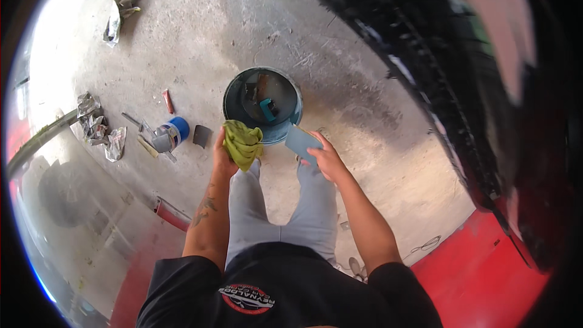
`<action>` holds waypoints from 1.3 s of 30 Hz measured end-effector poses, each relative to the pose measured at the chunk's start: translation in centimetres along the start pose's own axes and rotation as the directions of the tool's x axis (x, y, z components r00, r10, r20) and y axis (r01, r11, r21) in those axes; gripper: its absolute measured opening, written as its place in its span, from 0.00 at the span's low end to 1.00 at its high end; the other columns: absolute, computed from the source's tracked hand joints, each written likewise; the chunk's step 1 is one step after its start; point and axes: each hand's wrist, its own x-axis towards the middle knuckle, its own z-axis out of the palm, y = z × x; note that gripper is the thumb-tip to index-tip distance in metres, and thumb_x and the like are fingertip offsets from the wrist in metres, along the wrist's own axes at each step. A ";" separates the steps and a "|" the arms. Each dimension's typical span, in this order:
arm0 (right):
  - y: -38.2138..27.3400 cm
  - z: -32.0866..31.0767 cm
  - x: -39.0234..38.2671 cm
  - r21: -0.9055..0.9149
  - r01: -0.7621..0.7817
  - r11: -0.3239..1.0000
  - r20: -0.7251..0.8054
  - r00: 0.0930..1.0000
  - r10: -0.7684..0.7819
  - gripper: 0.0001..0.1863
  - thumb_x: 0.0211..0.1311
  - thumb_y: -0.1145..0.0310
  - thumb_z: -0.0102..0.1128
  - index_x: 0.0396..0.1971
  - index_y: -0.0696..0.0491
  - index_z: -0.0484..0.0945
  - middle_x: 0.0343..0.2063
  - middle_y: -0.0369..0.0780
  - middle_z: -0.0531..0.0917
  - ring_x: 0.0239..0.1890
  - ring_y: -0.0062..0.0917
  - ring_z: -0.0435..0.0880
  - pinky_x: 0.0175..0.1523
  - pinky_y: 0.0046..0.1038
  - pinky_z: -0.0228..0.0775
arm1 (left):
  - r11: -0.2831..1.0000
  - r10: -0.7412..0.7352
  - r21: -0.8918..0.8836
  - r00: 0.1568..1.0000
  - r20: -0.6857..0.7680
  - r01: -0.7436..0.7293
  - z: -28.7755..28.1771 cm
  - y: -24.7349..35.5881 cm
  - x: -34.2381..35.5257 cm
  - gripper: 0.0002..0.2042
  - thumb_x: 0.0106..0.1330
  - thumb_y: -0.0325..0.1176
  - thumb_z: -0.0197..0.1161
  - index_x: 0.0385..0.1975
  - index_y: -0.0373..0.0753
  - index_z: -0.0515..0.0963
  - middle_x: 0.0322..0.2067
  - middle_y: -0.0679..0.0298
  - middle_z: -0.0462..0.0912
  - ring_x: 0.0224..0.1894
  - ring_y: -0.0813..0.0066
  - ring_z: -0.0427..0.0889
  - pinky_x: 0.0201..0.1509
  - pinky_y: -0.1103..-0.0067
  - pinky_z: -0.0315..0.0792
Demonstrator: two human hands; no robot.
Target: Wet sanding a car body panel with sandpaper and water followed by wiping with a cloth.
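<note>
One crumpled lime-green cloth is clutched in the curled left hand and one flat grey-blue sheet is pinched in the half-closed right hand, both at the near side of a round dark-teal bucket, inside which a teal rectangular block is seen

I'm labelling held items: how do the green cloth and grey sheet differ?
The cloth is yellow-green; the sheet is blue-grey. The cloth is bunched in folds; the sheet looks flat. The cloth is in the left hand, the sheet in the right hand. Both are held near the bucket.
</note>
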 end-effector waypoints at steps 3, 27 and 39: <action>1.8 3.7 13.3 -0.265 -0.004 0.964 -0.024 1.000 -0.002 0.26 0.65 0.78 0.49 0.64 0.51 0.67 0.51 0.44 0.81 0.51 0.38 0.82 0.53 0.37 0.77 | 0.848 0.001 0.527 0.995 -0.103 0.054 -4.5 1.3 8.9 0.25 0.69 0.49 0.62 0.56 0.35 0.73 0.53 0.51 0.80 0.53 0.58 0.83 0.54 0.66 0.79; 11.9 4.6 40.7 -0.696 0.056 0.716 -0.225 0.930 -0.290 0.27 0.74 0.55 0.44 0.66 0.54 0.67 0.62 0.57 0.73 0.64 0.47 0.73 0.68 0.39 0.64 | 0.196 0.282 0.978 0.959 0.019 -0.077 -9.2 -3.2 30.5 0.22 0.68 0.47 0.62 0.56 0.41 0.77 0.50 0.57 0.83 0.49 0.65 0.83 0.53 0.66 0.77; -2.7 9.1 10.6 0.612 0.303 0.731 -0.251 0.950 -0.184 0.33 0.75 0.43 0.44 0.72 0.43 0.58 0.65 0.45 0.71 0.68 0.34 0.70 0.69 0.47 0.62 | 0.908 0.061 0.396 0.977 0.204 -0.139 6.7 2.0 6.6 0.21 0.69 0.38 0.60 0.59 0.37 0.72 0.48 0.58 0.82 0.48 0.61 0.84 0.51 0.65 0.80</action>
